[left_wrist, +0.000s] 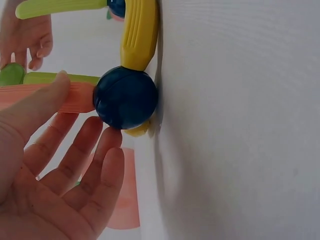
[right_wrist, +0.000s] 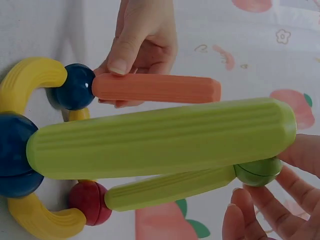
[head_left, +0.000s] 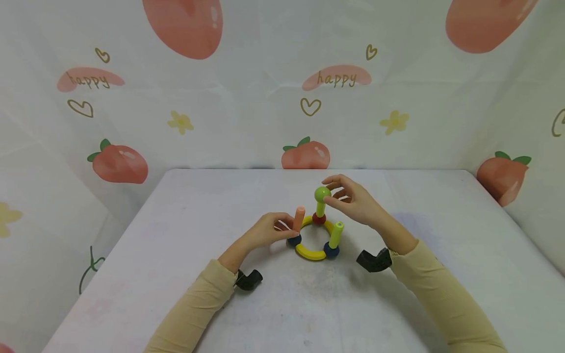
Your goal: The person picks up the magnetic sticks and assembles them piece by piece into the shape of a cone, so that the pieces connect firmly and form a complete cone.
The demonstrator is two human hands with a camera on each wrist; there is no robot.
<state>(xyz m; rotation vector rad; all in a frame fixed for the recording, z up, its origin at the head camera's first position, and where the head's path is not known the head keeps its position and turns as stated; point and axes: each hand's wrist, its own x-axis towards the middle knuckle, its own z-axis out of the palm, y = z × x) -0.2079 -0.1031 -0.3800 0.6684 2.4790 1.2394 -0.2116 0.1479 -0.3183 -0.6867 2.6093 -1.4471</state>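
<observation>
A ring of curved yellow pieces (head_left: 311, 254) lies on the table, joined by dark blue balls (left_wrist: 126, 98) and a red ball (right_wrist: 90, 202). From one blue ball rises an orange rod (head_left: 298, 219); my left hand (head_left: 269, 229) pinches it low down, thumb on one side and fingers at the other. At the back, a yellow-green rod (right_wrist: 170, 189) stands on the red ball with a green ball (head_left: 322, 194) on top. My right hand (head_left: 356, 202) holds that green ball between thumb and fingertips. Another yellow-green rod (right_wrist: 160, 140) stands on the front right blue ball.
The white table (head_left: 176, 294) ends at a white curtain (head_left: 256, 98) printed with peaches, hearts and flowers. A black wrist mount (head_left: 374, 260) juts from the right sleeve, and another black mount (head_left: 249, 280) from the left sleeve.
</observation>
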